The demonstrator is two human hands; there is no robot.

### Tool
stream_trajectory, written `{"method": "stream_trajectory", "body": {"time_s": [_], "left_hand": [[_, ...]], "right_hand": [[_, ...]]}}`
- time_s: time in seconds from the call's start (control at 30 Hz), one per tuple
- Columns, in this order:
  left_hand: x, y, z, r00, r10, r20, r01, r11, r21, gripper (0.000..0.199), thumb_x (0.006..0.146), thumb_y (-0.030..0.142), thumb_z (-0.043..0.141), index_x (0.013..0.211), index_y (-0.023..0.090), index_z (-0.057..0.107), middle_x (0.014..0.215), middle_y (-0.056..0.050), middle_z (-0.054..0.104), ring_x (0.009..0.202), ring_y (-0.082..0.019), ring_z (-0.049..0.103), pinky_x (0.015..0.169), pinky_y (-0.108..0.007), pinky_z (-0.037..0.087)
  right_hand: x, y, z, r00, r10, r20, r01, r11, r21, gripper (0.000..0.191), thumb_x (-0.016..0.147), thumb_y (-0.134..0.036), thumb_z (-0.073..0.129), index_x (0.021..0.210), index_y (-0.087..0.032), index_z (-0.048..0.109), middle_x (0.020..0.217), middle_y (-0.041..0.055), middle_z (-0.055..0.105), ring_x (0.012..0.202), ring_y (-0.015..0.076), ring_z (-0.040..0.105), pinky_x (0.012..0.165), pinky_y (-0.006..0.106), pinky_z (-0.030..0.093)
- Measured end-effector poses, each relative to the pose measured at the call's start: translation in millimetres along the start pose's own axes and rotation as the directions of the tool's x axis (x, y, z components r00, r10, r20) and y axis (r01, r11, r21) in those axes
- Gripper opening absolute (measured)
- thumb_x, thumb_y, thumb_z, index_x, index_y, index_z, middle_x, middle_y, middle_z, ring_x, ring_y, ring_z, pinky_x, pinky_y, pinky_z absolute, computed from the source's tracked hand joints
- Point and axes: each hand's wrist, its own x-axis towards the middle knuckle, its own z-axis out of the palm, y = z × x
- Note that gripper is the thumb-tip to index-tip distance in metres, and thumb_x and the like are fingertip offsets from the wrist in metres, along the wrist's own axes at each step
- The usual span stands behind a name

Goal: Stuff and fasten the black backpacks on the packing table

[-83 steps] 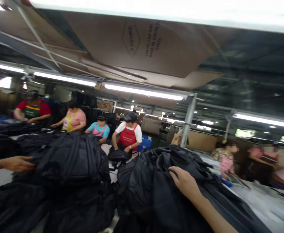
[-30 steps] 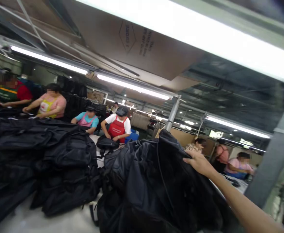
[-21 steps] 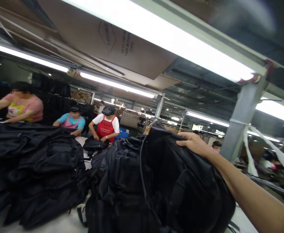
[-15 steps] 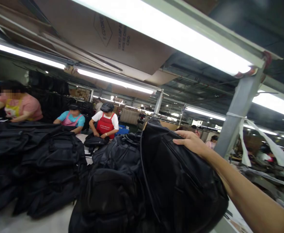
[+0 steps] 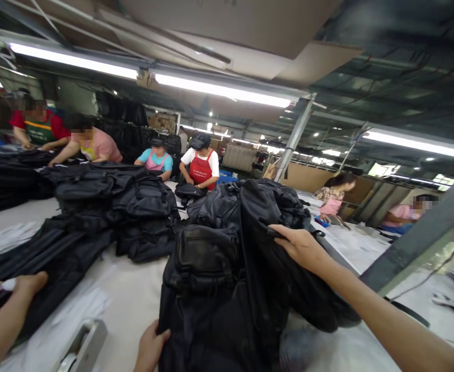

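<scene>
A black backpack [image 5: 207, 305] with a front pocket stands in front of me on the table. My left hand [image 5: 152, 347] is closed at its lower left edge, thumb against the cloth and the other fingers partly hidden. On the right, my right hand [image 5: 299, 249] pinches a raised black bag panel [image 5: 260, 212], which drapes down over the pack's right side. More black bags [image 5: 215, 204] are heaped just behind.
Piles of black bags [image 5: 83, 191] cover the table's left side. A co-worker's hands [image 5: 27, 284] are close on my left, by white strips [image 5: 5, 240] and a tape dispenser [image 5: 83, 346]. Several people work across the table. A grey post [image 5: 417, 237] rises on the right.
The view has swung right and downward. My right hand has lowered the black bag panel, which now hangs slacker. My left hand has come into view at the backpack's edge.
</scene>
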Motion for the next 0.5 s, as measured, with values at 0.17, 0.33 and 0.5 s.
{"method": "stream_trajectory", "body": {"time_s": [0.17,0.33,0.5], "left_hand": [[-6,-1,-66.2,0.989,0.042,-0.145,-0.017,0.986,0.169,0.029,0.068,0.023,0.052,0.092,0.020,0.067,0.098,-0.003,0.076,0.102,-0.027,0.067,0.090,-0.033,0.053],[-20,-33,-114.6,0.985,-0.011,-0.173,0.040,0.986,0.164,0.033,0.066,0.027,0.055,0.095,0.021,0.069,0.099,-0.003,0.076,0.105,-0.028,0.067,0.093,-0.035,0.053],[-35,-53,-114.8,0.971,-0.034,-0.236,0.097,0.961,0.260,0.039,0.066,0.027,0.053,0.102,0.018,0.066,0.110,-0.007,0.073,0.114,-0.029,0.062,0.103,-0.039,0.047]], "right_hand": [[-22,-25,74,0.983,0.042,0.180,-0.007,0.982,-0.190,0.049,0.087,-0.008,0.033,0.132,-0.017,0.050,0.114,0.0129,0.067,0.098,0.0241,0.066,0.083,0.033,0.053],[-43,-58,162,0.889,0.216,0.403,-0.067,0.933,-0.353,0.062,0.080,0.006,0.024,0.136,-0.012,0.045,0.108,0.0179,0.066,0.088,0.0251,0.069,0.074,0.031,0.053],[-32,-85,211,0.814,0.325,0.481,-0.174,0.927,-0.332,0.046,0.086,-0.003,0.035,0.129,-0.004,0.050,0.114,0.0260,0.061,0.098,0.0305,0.066,0.081,0.037,0.053]]}}
